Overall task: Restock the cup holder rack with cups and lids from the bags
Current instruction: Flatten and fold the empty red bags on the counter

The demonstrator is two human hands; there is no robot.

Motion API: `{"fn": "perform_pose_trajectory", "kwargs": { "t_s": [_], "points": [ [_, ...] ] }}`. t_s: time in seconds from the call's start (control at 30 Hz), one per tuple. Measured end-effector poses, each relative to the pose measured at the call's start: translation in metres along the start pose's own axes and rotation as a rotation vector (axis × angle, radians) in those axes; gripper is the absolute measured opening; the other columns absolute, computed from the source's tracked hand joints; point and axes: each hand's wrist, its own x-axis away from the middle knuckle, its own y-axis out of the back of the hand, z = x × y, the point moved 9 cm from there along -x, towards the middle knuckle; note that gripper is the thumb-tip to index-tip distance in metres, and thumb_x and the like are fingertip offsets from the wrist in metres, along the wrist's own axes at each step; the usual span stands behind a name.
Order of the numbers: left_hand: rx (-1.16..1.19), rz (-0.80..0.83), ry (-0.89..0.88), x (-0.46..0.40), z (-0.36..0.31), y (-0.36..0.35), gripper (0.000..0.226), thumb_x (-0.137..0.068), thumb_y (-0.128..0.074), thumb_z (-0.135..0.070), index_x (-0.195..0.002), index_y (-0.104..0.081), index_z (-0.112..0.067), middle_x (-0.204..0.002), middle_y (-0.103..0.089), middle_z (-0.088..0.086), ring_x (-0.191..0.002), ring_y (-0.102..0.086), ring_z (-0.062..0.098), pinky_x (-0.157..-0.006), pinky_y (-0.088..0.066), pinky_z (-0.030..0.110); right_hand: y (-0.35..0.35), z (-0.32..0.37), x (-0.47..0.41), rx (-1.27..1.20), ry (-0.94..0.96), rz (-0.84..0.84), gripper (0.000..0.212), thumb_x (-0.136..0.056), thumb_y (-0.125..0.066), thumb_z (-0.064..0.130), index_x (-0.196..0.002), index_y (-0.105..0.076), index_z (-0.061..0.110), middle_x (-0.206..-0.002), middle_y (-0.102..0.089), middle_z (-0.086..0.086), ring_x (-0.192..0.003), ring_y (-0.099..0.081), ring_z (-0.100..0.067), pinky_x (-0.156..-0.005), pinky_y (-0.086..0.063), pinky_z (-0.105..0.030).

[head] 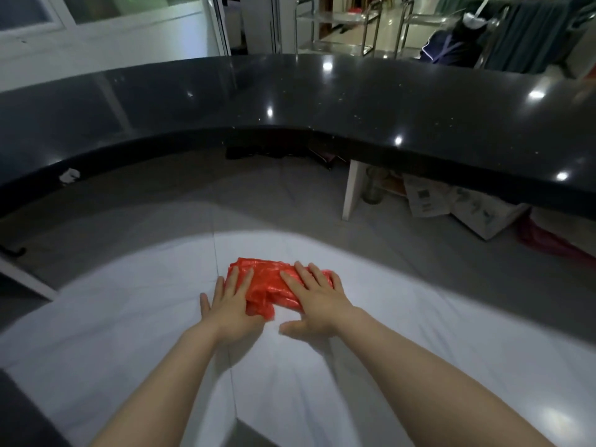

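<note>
A folded red plastic bag (269, 279) lies flat on the pale tiled floor (129, 317) in front of me. My left hand (230, 303) presses on the bag's left end with straight, spread fingers. My right hand (314, 300) lies flat over its right end, thumb out to the side on the floor. Neither hand grips the bag. No cups, lids or cup holder rack are in view.
A curved black counter (290, 104) arches across the view above the floor. Under its right side stand a white support panel (351, 191), a glass jar (372, 188) and cardboard boxes (458, 204). Metal trolleys (338, 27) stand beyond the counter.
</note>
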Motion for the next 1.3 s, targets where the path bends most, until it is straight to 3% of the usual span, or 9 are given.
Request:
{"fn": "perform_pose_trajectory", "kwargs": {
  "t_s": [0.13,0.27,0.47,0.57,0.7,0.93,1.07,1.17,1.3],
  "points": [
    [-0.065,-0.068,-0.001,0.006,-0.001,-0.001,0.096,-0.078,-0.043,-0.078,-0.146,0.015,-0.044,-0.158,0.022,-0.008,-0.145,0.017,0.025,-0.11,0.011,0.06,0.011,0.004,0.012,-0.025,-0.043,-0.045,0.079,-0.085,-0.047,0.059,-0.15,-0.004,0.044,-0.162,0.002,0.004,-0.147,0.0,-0.024,-0.114,-0.004,-0.051],
    [-0.069,-0.113,-0.079,0.032,-0.009,-0.009,0.08,-0.09,-0.048,-0.048,-0.148,0.007,-0.044,-0.16,0.015,-0.008,-0.146,0.014,0.024,-0.111,0.011,0.062,0.007,0.005,0.05,-0.105,-0.103,-0.1,0.072,-0.084,-0.048,0.029,-0.147,-0.018,0.045,-0.16,-0.011,0.009,-0.144,-0.013,-0.021,-0.111,-0.012,-0.047],
    [0.034,-0.165,-0.233,0.085,-0.047,-0.035,0.073,-0.086,-0.055,-0.038,-0.147,-0.016,-0.045,-0.159,-0.008,-0.006,-0.147,0.003,0.024,-0.112,0.01,0.058,0.009,-0.015,0.123,-0.174,-0.143,-0.163,0.06,-0.079,-0.057,0.022,-0.135,-0.044,0.039,-0.137,-0.051,0.007,-0.12,-0.044,-0.024,-0.098,-0.037,-0.04],
    [-0.004,-0.21,-0.334,0.109,-0.084,-0.048,0.06,-0.087,-0.054,-0.029,-0.142,-0.033,-0.044,-0.149,-0.03,-0.005,-0.141,-0.021,0.022,-0.115,-0.002,0.057,0.011,-0.041,0.171,-0.242,-0.188,-0.202,0.047,-0.078,-0.053,0.022,-0.124,-0.053,0.026,-0.114,-0.063,-0.004,-0.102,-0.055,-0.027,-0.085,-0.042,-0.035],
    [-0.069,-0.281,-0.501,0.139,-0.135,-0.063,0.044,-0.084,-0.058,-0.019,-0.126,-0.055,-0.034,-0.123,-0.053,-0.003,-0.112,-0.052,0.021,-0.108,-0.028,0.048,-0.01,-0.073,0.251,-0.36,-0.371,-0.285,0.041,-0.077,-0.047,0.008,-0.112,-0.041,0.028,-0.093,-0.056,-0.003,-0.084,-0.054,-0.026,-0.067,-0.037,-0.033],
    [-0.094,-0.132,-0.769,0.211,-0.276,-0.113,0.022,-0.08,-0.057,-0.025,-0.099,-0.068,-0.031,-0.095,-0.064,0.002,-0.093,-0.063,0.028,-0.07,-0.042,0.03,-0.017,-0.107,0.446,-0.38,-0.565,-0.571,0.027,-0.08,-0.058,0.012,-0.103,-0.057,0.027,-0.097,-0.065,0.003,-0.086,-0.057,-0.017,-0.071,-0.037,-0.025],
    [-0.052,0.006,-1.013,0.316,-0.378,-0.174,0.035,-0.064,-0.058,-0.044,-0.093,-0.069,-0.029,-0.092,-0.067,0.001,-0.087,-0.064,0.027,-0.065,-0.038,0.028,-0.04,-0.124,0.607,-0.421,-0.765,-0.743,0.031,-0.077,-0.061,0.007,-0.103,-0.063,0.024,-0.095,-0.061,0.006,-0.084,-0.051,-0.009,-0.078,-0.039,-0.022],
    [-0.026,0.15,-1.123,0.402,-0.441,-0.232,0.03,-0.071,-0.063,-0.018,-0.099,-0.068,-0.03,-0.097,-0.069,-0.002,-0.092,-0.065,0.023,-0.069,-0.038,0.026,-0.075,-0.122,0.737,-0.493,-0.935,-0.865,0.025,-0.072,-0.064,0.014,-0.095,-0.068,0.021,-0.086,-0.06,0.01,-0.08,-0.052,-0.007,-0.073,-0.039,-0.021],
    [0.03,0.378,-1.331,0.531,-0.506,-0.315,0.04,-0.059,-0.06,-0.04,-0.098,-0.061,-0.051,-0.089,-0.066,-0.031,-0.082,-0.061,-0.011,-0.066,-0.044,0.018,-0.144,-0.105,0.895,-0.58,-1.223,-0.961,0.035,-0.067,-0.064,0.009,-0.097,-0.062,0.027,-0.082,-0.062,0.014,-0.074,-0.057,-0.005,-0.06,-0.036,-0.006]
  ]
}}
